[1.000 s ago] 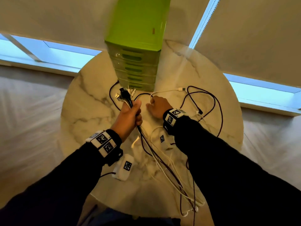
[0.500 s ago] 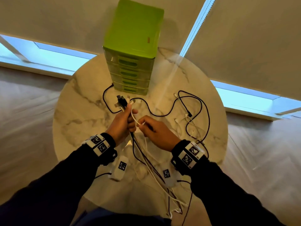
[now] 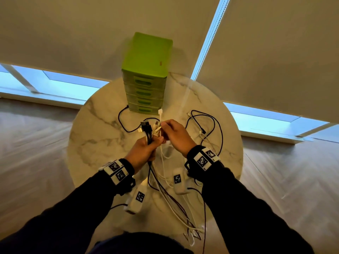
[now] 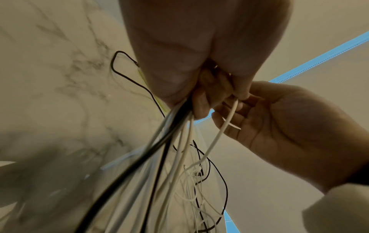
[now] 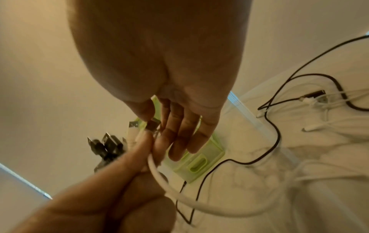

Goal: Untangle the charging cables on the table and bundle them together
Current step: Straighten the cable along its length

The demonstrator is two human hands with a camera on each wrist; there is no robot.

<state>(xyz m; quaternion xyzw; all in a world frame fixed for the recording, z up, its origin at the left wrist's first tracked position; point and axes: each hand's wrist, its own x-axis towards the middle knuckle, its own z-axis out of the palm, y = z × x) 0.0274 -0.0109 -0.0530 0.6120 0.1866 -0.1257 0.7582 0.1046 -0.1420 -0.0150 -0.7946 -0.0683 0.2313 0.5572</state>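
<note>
Your left hand (image 3: 145,153) is closed in a fist round a bundle of cables (image 3: 149,133), black and white, held above the round marble table (image 3: 95,136); the plug ends stand up out of the fist and the strands trail down past the near table edge. Your right hand (image 3: 174,134) pinches a white cable (image 5: 159,178) by its plug end between thumb and fingertips, just beside the bundle. Loose black and white cables (image 3: 211,129) lie tangled on the right side. A green drawer unit (image 3: 146,74) stands at the far edge.

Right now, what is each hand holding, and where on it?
The left hand grips a bunch of black and white cables just below their plugs. The right hand pinches one white cable near its plug end.
</note>
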